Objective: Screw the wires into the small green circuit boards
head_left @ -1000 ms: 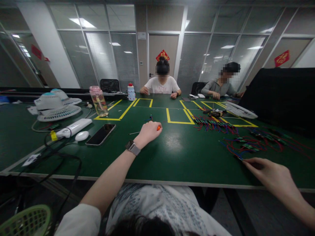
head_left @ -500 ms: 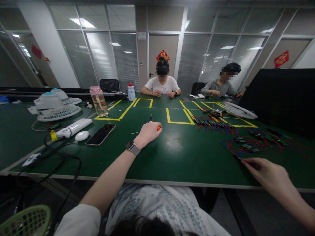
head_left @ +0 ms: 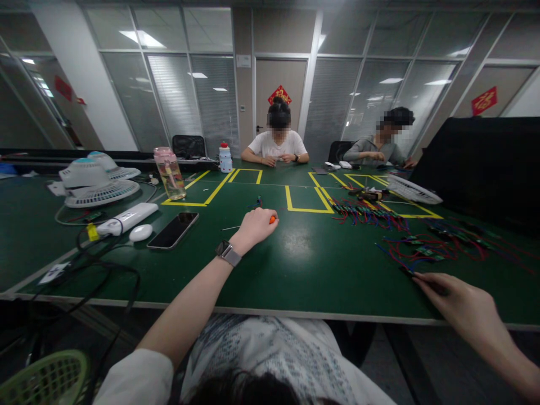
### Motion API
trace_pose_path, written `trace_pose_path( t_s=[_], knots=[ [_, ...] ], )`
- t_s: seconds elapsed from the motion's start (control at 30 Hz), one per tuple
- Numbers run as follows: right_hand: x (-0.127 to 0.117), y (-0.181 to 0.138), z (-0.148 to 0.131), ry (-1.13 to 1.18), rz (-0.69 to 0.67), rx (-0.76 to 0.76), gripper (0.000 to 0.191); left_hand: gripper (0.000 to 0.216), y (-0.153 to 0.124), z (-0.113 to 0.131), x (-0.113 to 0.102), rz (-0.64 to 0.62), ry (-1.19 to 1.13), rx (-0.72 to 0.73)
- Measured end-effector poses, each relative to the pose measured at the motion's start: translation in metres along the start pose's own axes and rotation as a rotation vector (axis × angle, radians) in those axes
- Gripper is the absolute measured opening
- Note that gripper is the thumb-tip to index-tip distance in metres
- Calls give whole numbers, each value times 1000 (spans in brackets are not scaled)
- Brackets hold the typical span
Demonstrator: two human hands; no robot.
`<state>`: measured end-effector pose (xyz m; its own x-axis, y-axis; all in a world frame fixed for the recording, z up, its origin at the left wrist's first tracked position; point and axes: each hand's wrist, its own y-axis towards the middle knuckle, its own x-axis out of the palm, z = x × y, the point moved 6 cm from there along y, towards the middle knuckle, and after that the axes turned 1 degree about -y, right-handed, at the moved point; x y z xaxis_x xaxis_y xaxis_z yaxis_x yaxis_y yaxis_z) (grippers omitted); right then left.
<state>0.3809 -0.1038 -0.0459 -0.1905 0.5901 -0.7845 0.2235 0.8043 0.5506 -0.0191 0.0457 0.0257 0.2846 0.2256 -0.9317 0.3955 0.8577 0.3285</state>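
My left hand (head_left: 258, 224) is closed around a screwdriver with an orange handle (head_left: 273, 219). Its thin metal shaft pokes out to the left, and most of the handle is hidden in my fist. Just beyond that hand a small green circuit board (head_left: 259, 201) stands on the green table (head_left: 320, 270). At the right, my right hand (head_left: 458, 295) pinches the end of a small dark circuit board (head_left: 406, 271) between thumb and fingers, with red and blue wires leading away from it. Past it lies a loose group of wired circuit boards (head_left: 424, 251).
Behind is a dense row of wired boards (head_left: 367, 214). A dark monitor (head_left: 485, 174) rises at the right. To the left are a phone (head_left: 174, 230), a power strip (head_left: 129, 218), a pink-lidded bottle (head_left: 169, 174), white fans (head_left: 99, 183) and black cables (head_left: 105, 270). Two people sit opposite.
My right hand has shifted very slightly, and the board end in its fingers shows a little more plainly. My left hand stays put. The person opposite has moved their hands slightly.
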Motion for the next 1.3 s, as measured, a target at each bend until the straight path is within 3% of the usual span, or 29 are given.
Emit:
trace_pose_path(
  t_s=[0.43, 0.57, 0.8, 1.07, 1.2, 1.3],
  knots=[
    [-2, 4, 25, 199, -198, 303, 44, 29, 0, 0, 0, -2, -4, 8],
    [-3, 4, 25, 176, -164, 331, 46, 28, 0, 1, 0, -2, -11, 15],
    [-6, 3, 8, 158, -53, 89, 42, 29, 0, 1, 1, -3, -12, 13],
    [-5, 0, 9, 161, 30, -114, 45, 29, 1, 2, 2, -6, 8, 6],
    [-8, -1, 6, 139, 101, -137, 46, 29, 1, 1, 3, -4, 8, 14],
    [-5, 1, 8, 143, 53, -84, 45, 29, 1, 1, 3, 2, 4, 14]
  ],
)
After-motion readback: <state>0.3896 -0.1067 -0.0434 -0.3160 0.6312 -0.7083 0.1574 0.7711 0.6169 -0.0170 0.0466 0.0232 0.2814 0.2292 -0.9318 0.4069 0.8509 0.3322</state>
